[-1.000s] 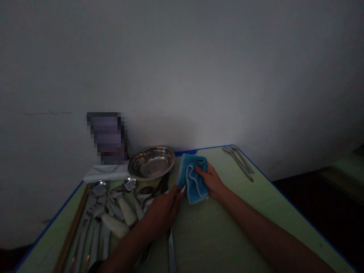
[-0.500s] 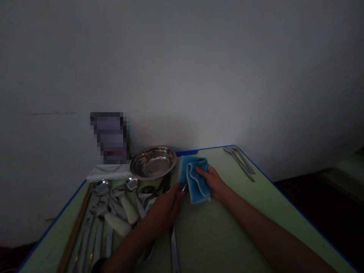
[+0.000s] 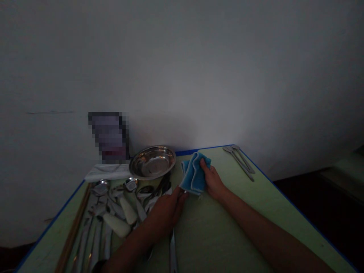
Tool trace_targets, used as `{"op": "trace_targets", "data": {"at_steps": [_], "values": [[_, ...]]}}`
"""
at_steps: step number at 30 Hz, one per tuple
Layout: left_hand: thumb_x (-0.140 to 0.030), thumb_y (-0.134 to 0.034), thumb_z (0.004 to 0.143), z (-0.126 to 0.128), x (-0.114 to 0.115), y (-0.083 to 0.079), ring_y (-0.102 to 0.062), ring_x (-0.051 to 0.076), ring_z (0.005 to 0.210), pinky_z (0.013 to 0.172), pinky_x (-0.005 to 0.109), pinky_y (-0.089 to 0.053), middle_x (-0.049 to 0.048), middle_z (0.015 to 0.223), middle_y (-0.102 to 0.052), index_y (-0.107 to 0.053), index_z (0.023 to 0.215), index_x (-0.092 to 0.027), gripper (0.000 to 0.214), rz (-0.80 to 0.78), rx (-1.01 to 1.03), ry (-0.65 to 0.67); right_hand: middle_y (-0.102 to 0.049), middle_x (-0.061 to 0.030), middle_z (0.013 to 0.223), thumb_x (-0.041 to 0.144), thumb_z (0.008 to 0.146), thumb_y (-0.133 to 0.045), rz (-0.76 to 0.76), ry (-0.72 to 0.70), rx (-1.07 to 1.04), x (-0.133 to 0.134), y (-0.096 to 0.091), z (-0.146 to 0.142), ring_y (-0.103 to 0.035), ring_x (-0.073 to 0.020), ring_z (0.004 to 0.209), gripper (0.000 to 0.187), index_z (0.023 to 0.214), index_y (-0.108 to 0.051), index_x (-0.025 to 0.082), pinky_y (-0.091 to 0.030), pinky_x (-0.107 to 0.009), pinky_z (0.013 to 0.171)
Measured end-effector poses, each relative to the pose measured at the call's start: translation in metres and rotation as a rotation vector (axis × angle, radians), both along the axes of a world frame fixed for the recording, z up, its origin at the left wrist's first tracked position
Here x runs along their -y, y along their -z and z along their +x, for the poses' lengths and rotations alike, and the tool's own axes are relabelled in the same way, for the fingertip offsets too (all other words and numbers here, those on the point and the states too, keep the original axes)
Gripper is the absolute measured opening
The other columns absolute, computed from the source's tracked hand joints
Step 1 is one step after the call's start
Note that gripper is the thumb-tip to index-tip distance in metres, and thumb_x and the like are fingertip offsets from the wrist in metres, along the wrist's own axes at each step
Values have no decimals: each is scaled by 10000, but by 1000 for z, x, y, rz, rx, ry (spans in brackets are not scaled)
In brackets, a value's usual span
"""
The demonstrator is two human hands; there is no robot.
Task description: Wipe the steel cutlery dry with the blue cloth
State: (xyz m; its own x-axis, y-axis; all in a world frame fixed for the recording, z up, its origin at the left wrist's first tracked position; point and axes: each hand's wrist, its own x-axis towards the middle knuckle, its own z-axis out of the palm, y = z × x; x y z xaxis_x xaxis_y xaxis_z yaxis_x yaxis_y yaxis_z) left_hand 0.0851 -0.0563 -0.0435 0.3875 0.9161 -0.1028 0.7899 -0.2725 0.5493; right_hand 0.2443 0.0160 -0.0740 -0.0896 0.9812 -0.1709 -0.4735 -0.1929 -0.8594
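Observation:
My right hand point(image 3: 212, 181) is closed round a folded blue cloth point(image 3: 192, 177), held just above the green table point(image 3: 222, 231) near its far edge. My left hand point(image 3: 167, 207) is closed on a thin metal utensil point(image 3: 172, 250) whose handle runs back toward me under my wrist. Its tip points at the lower edge of the cloth. The room is dim, so I cannot make out which kind of utensil it is.
A steel bowl point(image 3: 152, 162) stands at the back against the wall. Several spoons and white-handled utensils point(image 3: 113, 212) lie in a pile at the left. A white folded cloth point(image 3: 106, 172) lies behind them. Two utensils point(image 3: 240, 161) rest at the far right corner.
My right hand has bunched the blue cloth and drawn it up and slightly back. My left hand has stayed in place with the utensil.

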Motion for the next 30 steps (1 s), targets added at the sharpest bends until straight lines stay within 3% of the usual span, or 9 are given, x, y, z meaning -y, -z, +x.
{"op": "trace_targets", "data": {"at_steps": [4, 8, 13, 22, 26, 30], "values": [[-338, -210, 927, -1, 0, -3, -629, 195, 695, 637, 268, -435, 51, 767, -651, -443, 1089, -183, 323, -5, 42, 3, -697, -31, 687, 572, 697, -597, -32, -20, -14, -1, 0, 0, -662, -206, 772, 396, 783, -623, 186, -511, -343, 707], [-304, -216, 925, -2, 0, -5, -635, 199, 777, 694, 276, -443, 79, 848, -656, -451, 1047, -174, 295, 1, 52, -21, -683, 0, 623, 397, 618, -715, -33, -103, -26, 2, -3, 4, -653, -183, 631, 270, 761, -631, 183, -514, -329, 662], [-310, -231, 925, -2, -1, -2, -643, 208, 820, 705, 287, -443, 84, 889, -663, -462, 1040, -188, 285, -2, 20, -41, -673, 32, 595, 277, 554, -763, 2, -123, -15, 3, -3, 9, -621, -145, 536, 259, 762, -637, 186, -508, -301, 619], [-336, -233, 919, -2, 0, 0, -644, 250, 746, 664, 330, -442, 110, 813, -669, -461, 1114, -160, 348, -2, -24, -24, -689, -2, 637, 418, 615, -738, 14, -89, -32, 1, -4, 4, -649, -167, 634, 284, 720, -632, 176, -516, -308, 664], [-322, -233, 920, -2, 0, 0, -636, 220, 715, 646, 295, -434, 70, 778, -656, -442, 1127, -179, 327, 7, 18, -14, -706, -28, 707, 526, 673, -654, -8, -37, -41, 0, -2, 0, -666, -201, 770, 363, 795, -633, 184, -521, -329, 705], [-336, -226, 926, -2, -1, 0, -629, 187, 692, 623, 264, -429, 33, 746, -639, -459, 1022, -197, 288, 10, 93, 1, -712, -44, 768, 589, 714, -574, -46, 19, -47, -1, 1, -1, -663, -206, 832, 418, 853, -615, 197, -523, -343, 723]]}}
